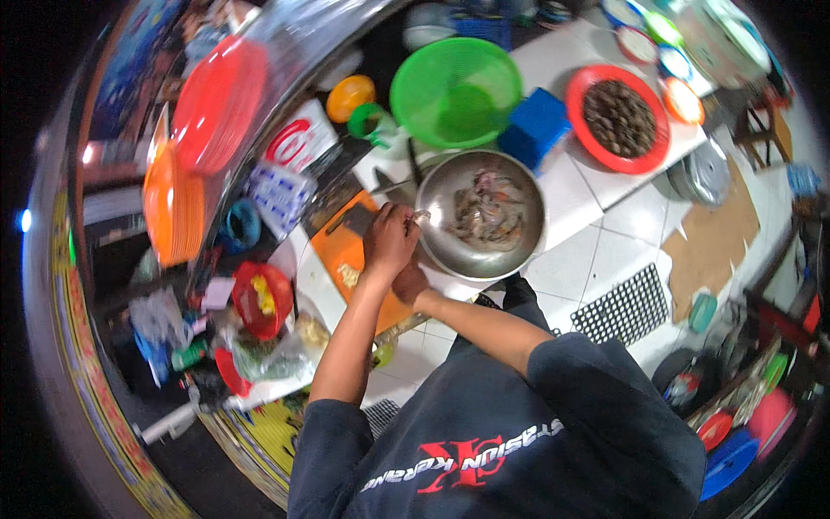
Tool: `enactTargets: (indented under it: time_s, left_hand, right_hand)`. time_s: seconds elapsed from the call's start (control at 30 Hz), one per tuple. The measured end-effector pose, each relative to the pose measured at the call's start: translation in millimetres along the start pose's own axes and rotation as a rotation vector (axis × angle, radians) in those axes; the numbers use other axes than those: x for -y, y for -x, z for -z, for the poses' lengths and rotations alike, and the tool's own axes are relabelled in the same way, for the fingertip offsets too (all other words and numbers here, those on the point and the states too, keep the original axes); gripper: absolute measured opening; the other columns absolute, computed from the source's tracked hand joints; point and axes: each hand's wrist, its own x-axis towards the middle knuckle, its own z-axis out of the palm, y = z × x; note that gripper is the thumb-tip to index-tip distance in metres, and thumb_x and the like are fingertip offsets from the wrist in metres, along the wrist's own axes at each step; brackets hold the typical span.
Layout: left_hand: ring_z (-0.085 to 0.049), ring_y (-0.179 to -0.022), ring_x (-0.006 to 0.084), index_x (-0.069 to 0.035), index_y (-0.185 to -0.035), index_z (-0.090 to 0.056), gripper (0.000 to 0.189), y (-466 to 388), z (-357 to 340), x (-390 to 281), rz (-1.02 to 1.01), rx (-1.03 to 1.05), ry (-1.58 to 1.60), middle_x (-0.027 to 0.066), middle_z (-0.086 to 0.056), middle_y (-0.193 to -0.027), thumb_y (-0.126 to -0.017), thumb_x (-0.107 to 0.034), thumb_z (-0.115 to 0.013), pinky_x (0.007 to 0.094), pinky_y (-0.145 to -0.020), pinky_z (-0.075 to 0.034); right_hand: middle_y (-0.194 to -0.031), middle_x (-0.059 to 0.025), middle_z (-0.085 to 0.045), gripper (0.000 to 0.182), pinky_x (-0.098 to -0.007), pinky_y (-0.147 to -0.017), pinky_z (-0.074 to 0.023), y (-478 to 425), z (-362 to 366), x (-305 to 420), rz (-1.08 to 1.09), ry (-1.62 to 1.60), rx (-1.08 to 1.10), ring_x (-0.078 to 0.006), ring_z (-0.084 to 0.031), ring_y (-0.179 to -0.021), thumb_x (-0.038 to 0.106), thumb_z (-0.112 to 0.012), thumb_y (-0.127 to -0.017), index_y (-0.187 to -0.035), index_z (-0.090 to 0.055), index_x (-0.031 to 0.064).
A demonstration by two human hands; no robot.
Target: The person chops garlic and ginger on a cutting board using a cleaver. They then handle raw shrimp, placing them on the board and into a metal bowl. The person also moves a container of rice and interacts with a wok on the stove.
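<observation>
My left hand (389, 239) is at the left rim of a round steel bowl (447, 257), its fingers closed on a small pale piece (422, 215) that looks like seafood. Wet raw seafood, probably shrimp (489, 211), lies heaped in the bowl. My right hand (410, 283) sits lower, partly behind my left wrist; its fingers are hidden. Under both hands is an orange cutting board (389, 316). It carries a small pile of pale chopped pieces (349, 275) and a dark flat tool (358, 219), too blurred to name.
Behind the bowl stand a green plastic basin (483, 71) and a blue box (535, 126). To the right, a red basin (576, 110) holds dark shellfish. A red bowl (282, 292) and plastic bags (272, 353) lie left. Stacked orange plates (172, 207) stand far left.
</observation>
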Motion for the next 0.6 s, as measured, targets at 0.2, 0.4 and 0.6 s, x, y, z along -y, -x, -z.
enactTargets:
  time_s: [0.2,0.4,0.6]
  left_hand:
    - [-0.064,-0.091,0.0328,-0.002,-0.099,-0.062,0.020,67.9,-18.0,64.4,0.137,-0.088,0.307,0.0162,-0.065,-0.098,-0.085,-0.015,-0.063,0.0393,-0.078,-0.051]
    - [-0.063,-0.090,0.0358,-0.001,-0.092,-0.058,0.012,52.5,-59.8,67.6,0.114,-0.227,0.519,0.0185,-0.064,-0.094,-0.083,-0.009,-0.060,0.0414,-0.076,-0.050]
    - [-0.064,-0.088,0.0251,-0.005,-0.101,-0.053,0.016,42.8,-66.3,74.0,0.186,-0.131,0.651,0.0130,-0.063,-0.095,-0.089,-0.012,-0.061,0.0366,-0.075,-0.049]
  right_hand:
    - [-0.132,-0.0261,-0.041,0.056,-0.0454,-0.097,-0.0407,3.9,39.2,24.7,-0.118,-0.299,0.000,-0.0432,-0.044,-0.121,0.016,-0.054,-0.087,-0.136,-0.030,0.0006]
    - [-0.140,-0.0230,-0.037,0.064,-0.0411,-0.105,-0.0336,6.1,18.1,0.7,-0.083,-0.807,-0.012,-0.0336,-0.039,-0.129,0.028,-0.057,-0.088,-0.139,-0.028,0.0030]
    - [-0.139,-0.0248,-0.037,0.064,-0.0453,-0.103,-0.0358,5.7,13.4,-6.4,-0.092,-0.318,-0.032,-0.0404,-0.041,-0.126,0.030,-0.055,-0.088,-0.141,-0.031,0.0032]
